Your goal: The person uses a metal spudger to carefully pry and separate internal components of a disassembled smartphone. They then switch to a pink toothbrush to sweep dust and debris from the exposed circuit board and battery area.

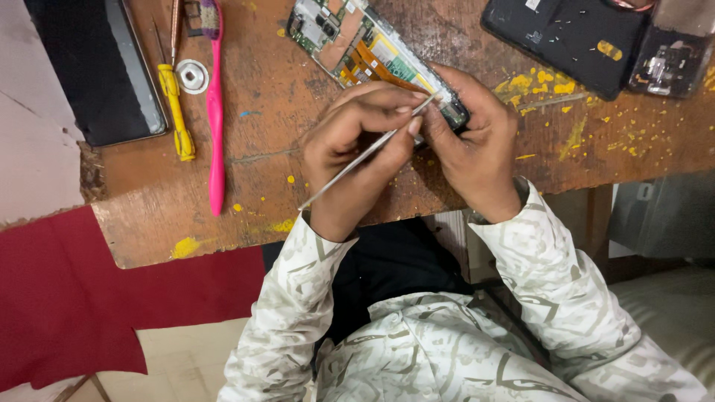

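At the front edge of the wooden bench [313, 186] I see both hands meeting over an opened phone [372, 56], which lies slantwise with its circuit boards and orange flex showing. The view seems to face the person, so I take the hand on the picture's right as the left hand [477, 160]; its fingers curl around the phone's near end, gripping it against the wood. The right hand [357, 149] pinches thin metal tweezers [365, 155] between thumb and forefinger, the other fingers folded close; the tips meet the phone's near end, right by the left hand's fingertips, and the tail slants back over the wrist.

Well apart, toward the bench's other end, lie a pink toothbrush [215, 112], a yellow-handled screwdriver [177, 112] beside it, and a small metal disc [192, 76] between the two. A dark tablet [97, 67] rests past them. A black back cover [570, 41] and another opened phone [670, 59] sit at the far corner, amid yellow paint specks.
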